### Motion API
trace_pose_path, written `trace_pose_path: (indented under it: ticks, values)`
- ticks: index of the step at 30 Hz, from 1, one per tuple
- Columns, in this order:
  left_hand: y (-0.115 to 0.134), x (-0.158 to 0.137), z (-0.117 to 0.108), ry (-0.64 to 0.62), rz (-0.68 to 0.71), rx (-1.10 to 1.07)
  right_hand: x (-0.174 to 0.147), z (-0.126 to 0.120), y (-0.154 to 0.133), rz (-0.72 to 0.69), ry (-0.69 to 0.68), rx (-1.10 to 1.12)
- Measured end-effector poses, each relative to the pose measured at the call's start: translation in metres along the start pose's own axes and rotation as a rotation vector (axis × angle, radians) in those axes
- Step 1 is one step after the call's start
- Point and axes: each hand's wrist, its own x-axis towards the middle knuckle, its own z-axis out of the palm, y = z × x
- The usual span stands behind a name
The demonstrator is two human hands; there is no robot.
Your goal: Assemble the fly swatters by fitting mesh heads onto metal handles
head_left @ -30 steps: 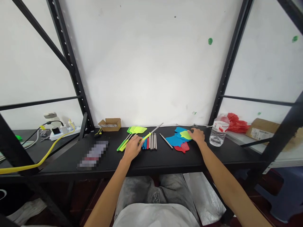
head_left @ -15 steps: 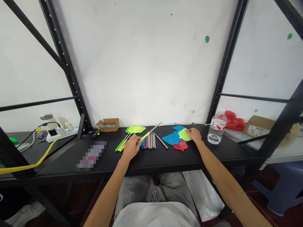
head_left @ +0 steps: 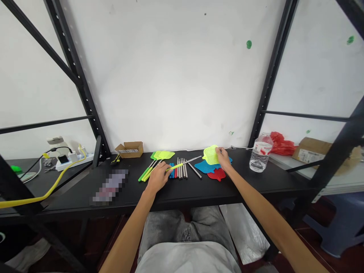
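My left hand (head_left: 158,176) is closed around a yellow-handled metal rod (head_left: 178,165), whose thin tip points right. A yellow-green mesh fly swatter head (head_left: 211,154) is pinched in my right hand (head_left: 223,157), raised a little over the table, its narrow stem end close to the rod's tip but apart from it. Beneath it lie blue swatter heads (head_left: 205,167) and a red swatter head (head_left: 217,174). Left of my left hand rest several fly swatters (head_left: 150,169) with green and yellow handles. Metal rods (head_left: 182,171), some with blue or red handles, lie side by side in the middle.
A water bottle (head_left: 260,154) stands at the right of the black table (head_left: 182,196). An open cardboard box (head_left: 130,149) sits at the back left, near a black-and-yellow tool (head_left: 115,160). A power strip (head_left: 74,160) with a yellow cable is further left.
My right hand has lifted the yellow-green swatter head off the pile and brought it left. The rod in my left hand has swung lower, its tip now pointing toward that head.
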Motion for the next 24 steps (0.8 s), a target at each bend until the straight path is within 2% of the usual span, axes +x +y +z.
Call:
trace_pose_path:
  ticks: [7,12,24]
  values:
    - [0.0016,-0.0004,-0.0009,-0.007,0.005,0.000,-0.0083,0.0020,-0.0070,0.012,0.006,-0.025]
    - [0.0014,-0.0005,0.0001,-0.027,-0.003,-0.008,-0.0098,0.0034,-0.0069,0.013,-0.043,0.007]
    - [0.0009,-0.0004,0.0003,-0.045,0.001,0.014,-0.0077,0.0045,-0.0046,0.036,-0.008,0.033]
